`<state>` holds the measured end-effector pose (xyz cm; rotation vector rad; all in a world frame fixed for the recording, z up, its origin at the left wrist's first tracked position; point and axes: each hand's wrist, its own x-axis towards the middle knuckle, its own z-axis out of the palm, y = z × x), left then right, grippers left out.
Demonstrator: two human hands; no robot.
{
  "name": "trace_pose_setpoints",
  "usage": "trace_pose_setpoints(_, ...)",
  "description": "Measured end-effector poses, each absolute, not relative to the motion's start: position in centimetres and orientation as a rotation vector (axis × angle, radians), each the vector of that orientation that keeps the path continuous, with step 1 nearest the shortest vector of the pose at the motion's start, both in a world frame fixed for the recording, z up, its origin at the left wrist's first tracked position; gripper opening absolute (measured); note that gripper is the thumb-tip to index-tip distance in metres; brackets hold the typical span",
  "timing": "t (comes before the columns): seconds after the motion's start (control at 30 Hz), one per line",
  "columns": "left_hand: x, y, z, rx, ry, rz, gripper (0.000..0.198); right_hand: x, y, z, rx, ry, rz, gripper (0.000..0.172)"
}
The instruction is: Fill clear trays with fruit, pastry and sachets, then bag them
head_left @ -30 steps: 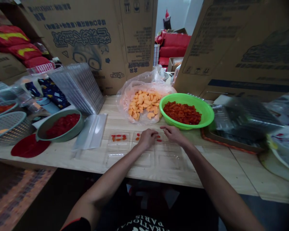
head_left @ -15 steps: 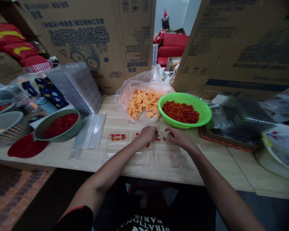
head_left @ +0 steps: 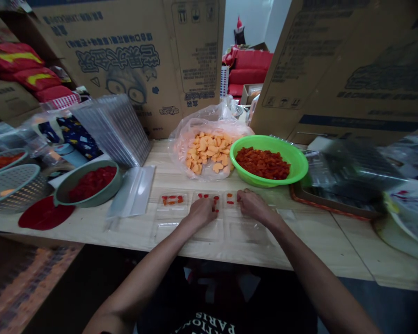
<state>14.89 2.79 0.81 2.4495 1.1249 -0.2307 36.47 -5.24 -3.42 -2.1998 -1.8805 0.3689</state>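
A clear plastic tray [head_left: 160, 209] on the left holds several red and orange gummy-like pieces [head_left: 172, 200]. My left hand [head_left: 202, 211] is over the middle clear tray [head_left: 196, 195], fingers pinched at a small red piece [head_left: 216, 210]. More red pieces [head_left: 204, 195] lie in that tray beyond my knuckles. My right hand [head_left: 253, 205] is at the right-hand tray, fingertips pressed together; anything between them is hidden. Beside those fingertips lie an orange piece [head_left: 229, 195] and a red piece [head_left: 230, 202].
Behind the trays are an open plastic bag of orange pieces [head_left: 209, 150] and a green bowl [head_left: 301, 167] of dark orange-red pieces. To the left stand a grey-green bowl [head_left: 61, 197] of red pieces, a red lid [head_left: 45, 214] and stacked clear trays [head_left: 116, 127]. Cardboard boxes [head_left: 191, 60] rise behind.
My left hand has moved left and down from the right tray to the middle tray's red piece. My right hand has shifted slightly down at the right tray, its fingers drawing together.
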Motion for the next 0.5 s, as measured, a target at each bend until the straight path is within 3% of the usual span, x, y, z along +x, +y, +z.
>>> trace_pose_setpoints(0.13, 15.8, 3.9, 1.5, 2.432, 1.068, -0.046, 0.021, 37.7, -5.9, -3.7, -2.069, -1.777, 0.416, 0.046)
trace_pose_setpoints(0.37, 23.6, 4.5, 1.2, 2.364, 0.918, 0.064, 0.017, 39.9, -8.2, -4.6, -1.911, -1.245, 0.644, 0.042)
trace_pose_setpoints(0.5, 25.3, 4.4, -0.1, 2.259, 0.923, 0.133, 0.005, 40.3, -8.9, -4.7, -1.972, -1.229, 0.587, 0.027)
